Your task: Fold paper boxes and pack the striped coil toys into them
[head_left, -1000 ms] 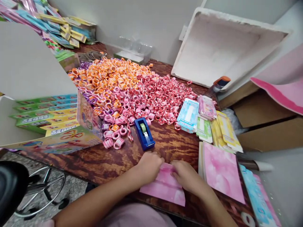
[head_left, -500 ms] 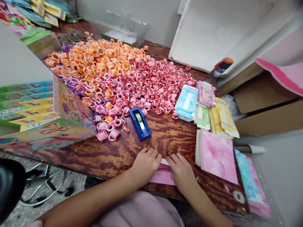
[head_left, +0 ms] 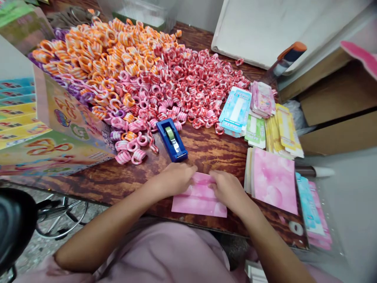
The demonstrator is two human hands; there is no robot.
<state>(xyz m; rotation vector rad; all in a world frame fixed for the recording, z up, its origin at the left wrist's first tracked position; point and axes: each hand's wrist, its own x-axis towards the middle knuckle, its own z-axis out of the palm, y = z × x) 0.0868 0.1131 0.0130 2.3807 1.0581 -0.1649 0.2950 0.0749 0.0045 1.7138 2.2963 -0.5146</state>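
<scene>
A pink patterned card (head_left: pixel 200 202) lies at the table's front edge with crease lines across its upper part. My left hand (head_left: pixel 179 177) is closed at its upper left, the fingers curled over the far edge. On the upper right, my right hand (head_left: pixel 226 188) pinches the card between thumb and fingers. Just beyond my left hand stands a blue tape dispenser (head_left: pixel 172 140) with a greenish roll. A thin rubber band (head_left: pixel 212 159) lies on the wood past the card.
Striped coiled hair ties (head_left: pixel 141 74) are heaped across the table. To the left is a printed display box (head_left: pixel 67 137). On the right are blue cards (head_left: pixel 235 110), yellow cards (head_left: pixel 284 131) and a stack of pink cards (head_left: pixel 275 179). A cardboard box (head_left: pixel 338 94) stands beyond them.
The card's far strip, white on top beneath my fingers before, now shows pink and lies flatter. Both hands have closed at its far corners. The camera view has shifted.
</scene>
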